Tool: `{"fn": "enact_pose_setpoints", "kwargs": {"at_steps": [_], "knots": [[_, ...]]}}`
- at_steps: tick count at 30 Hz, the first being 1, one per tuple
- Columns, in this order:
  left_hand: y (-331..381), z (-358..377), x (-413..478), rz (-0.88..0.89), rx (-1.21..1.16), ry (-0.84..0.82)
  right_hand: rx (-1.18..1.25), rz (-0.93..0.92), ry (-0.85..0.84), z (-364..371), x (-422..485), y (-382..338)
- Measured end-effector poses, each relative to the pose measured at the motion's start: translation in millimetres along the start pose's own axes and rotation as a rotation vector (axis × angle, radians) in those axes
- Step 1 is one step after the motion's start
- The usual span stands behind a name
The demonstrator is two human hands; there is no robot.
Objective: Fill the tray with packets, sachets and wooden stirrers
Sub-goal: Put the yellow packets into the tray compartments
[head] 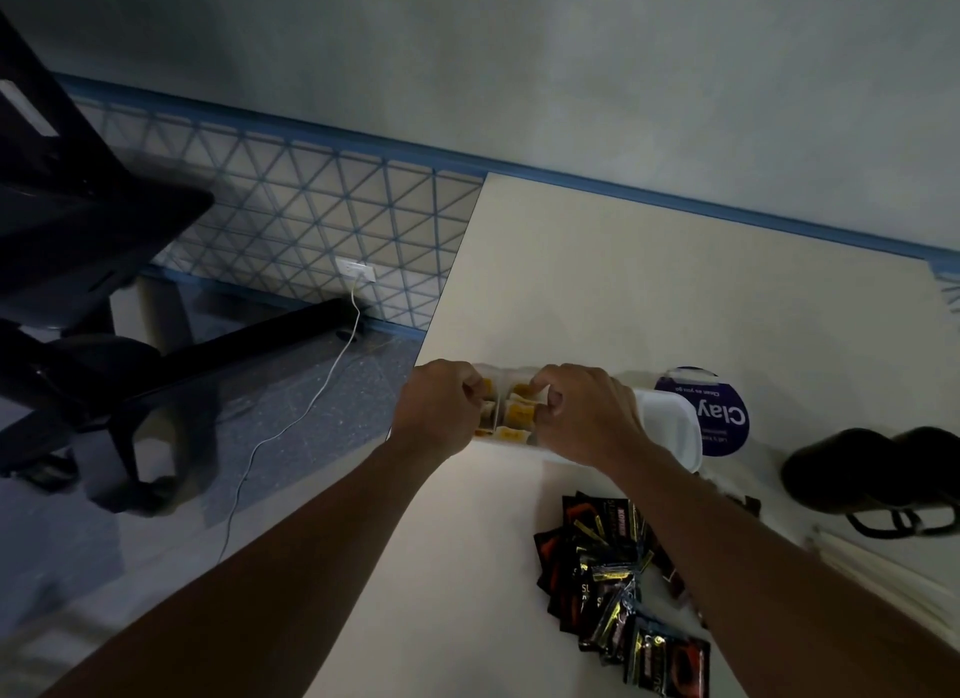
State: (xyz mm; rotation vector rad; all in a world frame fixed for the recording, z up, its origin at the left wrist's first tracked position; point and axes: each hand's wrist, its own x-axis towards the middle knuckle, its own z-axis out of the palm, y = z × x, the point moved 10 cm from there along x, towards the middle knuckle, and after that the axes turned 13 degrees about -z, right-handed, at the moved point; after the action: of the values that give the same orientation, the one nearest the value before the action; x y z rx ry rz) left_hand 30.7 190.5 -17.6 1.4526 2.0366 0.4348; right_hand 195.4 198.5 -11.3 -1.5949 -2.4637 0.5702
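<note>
Both hands are reaching into the left end of a white plastic tray (pixel 670 422) that is sitting on a pale table (pixel 597 282), close to the table's left edge. The left hand (pixel 439 411) is curling its fingers over the tray's leftmost compartment, fingertips pressing against the yellow-and-white sachets (pixel 519 414) standing there; whether it is actually pinching one cannot be told, since the fingertips are tucked under. The right hand (pixel 587 414) is bending its fingers into the neighbouring compartment, thumb and forefinger closing loosely around the tops of the same kind of sachets. The right end of the tray is showing bare white plastic.

Nearer to the person, on the right side of the table, a loose pile of black and red coffee packets (pixel 613 567) is lying under the right forearm, well apart from the tray. Just beyond the tray's right end, a round purple-labelled tub (pixel 722 422) is standing. A dark object with looped straps (pixel 872 469) is resting at the far right. On the floor to the left, a white cable (pixel 291 422) is trailing from a wall socket (pixel 356 270).
</note>
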Motion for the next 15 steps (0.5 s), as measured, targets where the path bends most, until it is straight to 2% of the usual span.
{"fn": "enact_pose_setpoints", "kwargs": {"at_steps": [15], "knots": [[12,3,-20,0.048,-0.052,-0.029,0.058,0.087,0.136,-9,-34,8]]}}
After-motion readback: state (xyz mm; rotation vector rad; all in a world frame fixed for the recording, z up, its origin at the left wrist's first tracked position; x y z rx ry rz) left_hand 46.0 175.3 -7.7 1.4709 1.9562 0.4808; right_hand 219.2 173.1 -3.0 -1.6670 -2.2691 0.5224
